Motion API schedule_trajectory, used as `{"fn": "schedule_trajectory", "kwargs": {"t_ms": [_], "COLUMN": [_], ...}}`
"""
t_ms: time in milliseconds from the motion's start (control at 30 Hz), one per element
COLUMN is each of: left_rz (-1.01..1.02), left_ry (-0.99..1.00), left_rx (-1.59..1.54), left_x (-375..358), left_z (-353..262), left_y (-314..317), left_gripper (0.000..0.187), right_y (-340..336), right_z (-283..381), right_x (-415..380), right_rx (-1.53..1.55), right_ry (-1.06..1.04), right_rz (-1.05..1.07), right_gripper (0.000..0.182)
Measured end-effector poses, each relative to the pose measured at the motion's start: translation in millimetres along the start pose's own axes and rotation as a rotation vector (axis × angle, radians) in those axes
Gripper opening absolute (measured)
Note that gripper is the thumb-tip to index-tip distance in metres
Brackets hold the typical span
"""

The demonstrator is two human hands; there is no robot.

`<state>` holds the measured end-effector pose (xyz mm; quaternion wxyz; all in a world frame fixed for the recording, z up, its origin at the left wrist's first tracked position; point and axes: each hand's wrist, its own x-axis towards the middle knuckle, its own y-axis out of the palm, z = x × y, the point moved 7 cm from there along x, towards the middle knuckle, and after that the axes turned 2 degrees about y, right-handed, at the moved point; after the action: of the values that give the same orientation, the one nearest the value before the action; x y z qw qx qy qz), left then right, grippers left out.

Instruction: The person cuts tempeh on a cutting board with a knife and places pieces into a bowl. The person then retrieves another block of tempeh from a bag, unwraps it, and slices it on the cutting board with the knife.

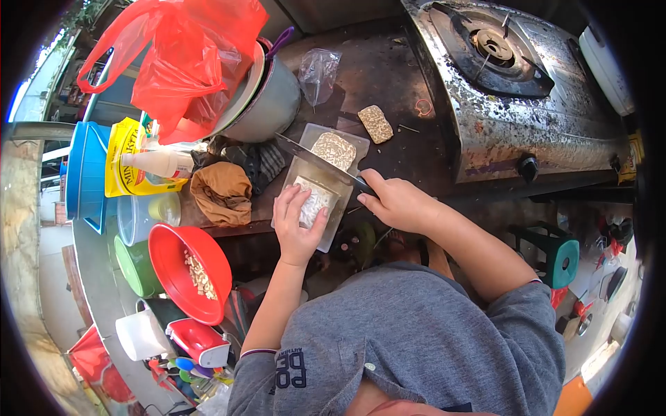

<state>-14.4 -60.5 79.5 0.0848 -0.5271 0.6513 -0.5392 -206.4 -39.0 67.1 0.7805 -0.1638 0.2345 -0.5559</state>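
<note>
A translucent cutting board (333, 232) lies near the counter's front edge. On its near half, my left hand (297, 229) steadies a whitish block of tempeh (316, 202), fingers along its left side and thumb at the right. My right hand (399, 202) is closed around the dark handle of a kitchen knife (316, 160). The wide blade stretches leftward across the board, between that block and a second mottled tempeh piece (335, 150) on the far half. Whether the edge touches the tempeh is not clear. A third tempeh piece (375, 124) rests on the counter beyond the board.
A sooty gas stove (485, 90) stands at the right. Left of the board are a brown cloth (222, 193), a grey pot (267, 104) and a red plastic bag (184, 62). A red bowl (166, 267) with small cut pieces stands lower left. A clear bag (319, 73) lies behind.
</note>
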Motion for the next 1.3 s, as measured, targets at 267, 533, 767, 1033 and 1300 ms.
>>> {"fn": "schedule_trajectory", "kwargs": {"t_ms": [267, 533, 767, 1033, 1300], "left_rz": [-0.026, -0.028, -0.028, -0.044, -0.096], "left_ry": [-0.018, -0.038, 0.013, 0.022, -0.005], "left_rx": [-0.018, -0.008, -0.006, -0.046, -0.076], "left_x": [-2, -4, -2, -6, -7], "left_z": [3, 5, 5, 3, 4], "left_y": [2, 4, 5, 2, 1], "left_gripper": [0.041, 0.041, 0.041, 0.038, 0.039], "right_y": [1, 6, 20, 32, 16], "right_z": [38, 44, 27, 3, -11], "right_x": [-43, -43, -22, 3, 18], "right_rx": [-0.153, -0.177, -0.133, -0.126, 0.019], "right_ry": [-0.020, 0.065, 0.097, 0.101, -0.026], "right_rz": [-0.032, 0.114, 0.169, 0.108, 0.036], "right_gripper": [0.025, 0.024, 0.025, 0.030, 0.038]}}
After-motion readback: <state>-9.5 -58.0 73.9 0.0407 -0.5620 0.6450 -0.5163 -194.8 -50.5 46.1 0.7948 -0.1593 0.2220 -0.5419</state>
